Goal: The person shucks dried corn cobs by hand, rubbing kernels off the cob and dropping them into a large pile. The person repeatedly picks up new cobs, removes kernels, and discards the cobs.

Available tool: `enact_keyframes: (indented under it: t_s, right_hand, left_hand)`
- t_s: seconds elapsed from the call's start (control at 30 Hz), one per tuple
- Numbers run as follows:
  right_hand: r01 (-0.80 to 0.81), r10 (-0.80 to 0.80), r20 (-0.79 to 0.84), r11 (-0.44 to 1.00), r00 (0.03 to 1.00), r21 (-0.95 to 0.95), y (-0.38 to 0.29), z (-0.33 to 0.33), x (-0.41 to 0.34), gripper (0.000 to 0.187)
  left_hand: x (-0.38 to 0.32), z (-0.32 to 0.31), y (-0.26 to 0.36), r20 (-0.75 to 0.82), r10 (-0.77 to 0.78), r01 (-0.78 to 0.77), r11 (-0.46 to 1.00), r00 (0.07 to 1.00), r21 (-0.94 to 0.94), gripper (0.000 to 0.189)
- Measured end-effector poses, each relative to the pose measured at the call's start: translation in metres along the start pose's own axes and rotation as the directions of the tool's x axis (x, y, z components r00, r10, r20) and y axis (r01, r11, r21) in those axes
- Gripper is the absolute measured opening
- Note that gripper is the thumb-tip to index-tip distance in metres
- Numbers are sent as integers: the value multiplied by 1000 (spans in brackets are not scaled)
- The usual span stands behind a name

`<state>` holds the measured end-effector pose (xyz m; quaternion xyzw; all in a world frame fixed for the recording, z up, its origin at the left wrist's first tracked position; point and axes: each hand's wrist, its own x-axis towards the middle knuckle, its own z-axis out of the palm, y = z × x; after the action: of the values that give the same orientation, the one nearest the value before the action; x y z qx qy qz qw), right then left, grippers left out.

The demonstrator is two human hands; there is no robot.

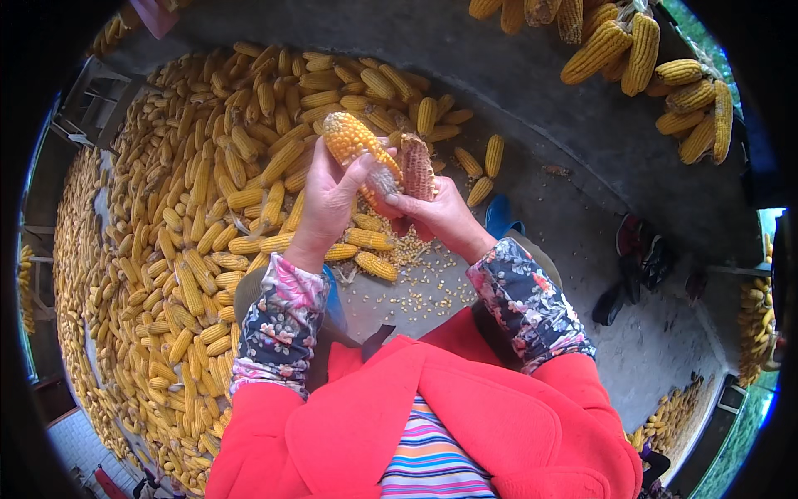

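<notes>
My left hand (331,194) is closed around a large yellow ear of corn (356,142), its thumb on the kernels. Toward its lower end the ear shows a pale patch without kernels. Beside it, my right hand (439,215) holds a reddish-brown, mostly bare corn cob (418,165) with a few kernels along its edge; the right thumb rests at the lower end of the ear. Below both hands, loose kernels (430,293) are scattered over the concrete floor, close to several whole ears (376,266). The fingers under the ear and cob are partly hidden.
A large heap of corn ears (193,280) covers the floor on the left. Bundled ears (642,53) hang at the upper right. Dark shoes (633,249) lie by the wall at right, and a cob piece (556,169) lies ahead. A wooden chair (100,103) stands at upper left.
</notes>
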<state>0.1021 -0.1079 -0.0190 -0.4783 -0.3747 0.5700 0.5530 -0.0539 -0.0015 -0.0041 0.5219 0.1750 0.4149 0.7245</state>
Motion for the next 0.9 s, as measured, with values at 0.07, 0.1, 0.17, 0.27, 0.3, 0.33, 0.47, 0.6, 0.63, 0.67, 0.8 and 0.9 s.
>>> enact_keyframes:
  t_s: [0.07, 0.1, 0.17, 0.27, 0.3, 0.33, 0.47, 0.6, 0.63, 0.67, 0.8, 0.9]
  right_hand:
    - [1, 0, 28, 999, 1000, -36, 6, -9, 3, 31]
    - [185, -196, -16, 951, 981, -249, 8, -6, 4, 34]
    - [448, -563, 25, 630, 826, -635, 12, 2, 6, 43]
    - [376, -487, 12, 657, 873, -654, 12, 6, 4, 44]
    - [362, -464, 4, 685, 886, -633, 12, 5, 3, 44]
    - [326, -423, -22, 730, 906, -600, 8, 4, 2, 40]
    - [70, -71, 2, 980, 997, -188, 14, -7, -1, 27]
    - [121, -127, -2, 951, 992, -286, 2, -5, -3, 31]
    - [251, -285, -13, 865, 959, -434, 7, -1, -1, 32]
    - [358, -435, 1, 739, 900, -571, 9, 2, 0, 35]
    - [360, -449, 27, 677, 893, -642, 9, 6, 4, 35]
    - [267, -294, -4, 874, 956, -405, 13, -2, 1, 32]
  left_hand:
    - [1, 3, 3, -15, -24, 23, 997, 1000, -73, 48]
    - [1, 3, 5, -39, -45, 40, 991, 998, -124, 51]
    - [2, 3, 7, -88, -73, 60, 988, 993, -141, 55]
    - [1, 5, 11, -136, -58, 62, 998, 989, 26, 59]
    - [0, 5, 12, -110, -44, 48, 998, 993, 28, 60]
    - [0, 6, 12, -85, -31, 33, 999, 996, 29, 62]
    - [0, 4, 14, 13, 3, -5, 995, 1000, 96, 68]
    - [1, 3, 14, 20, -6, 5, 999, 1000, 35, 69]
    - [1, 4, 13, 7, -16, 17, 1000, 1000, -8, 68]
    - [0, 6, 12, -38, -38, 39, 999, 999, 17, 67]
    - [-1, -1, 2, -94, -54, 65, 991, 994, 115, 64]
    - [0, -4, 2, -22, -34, 37, 990, 999, 135, 60]
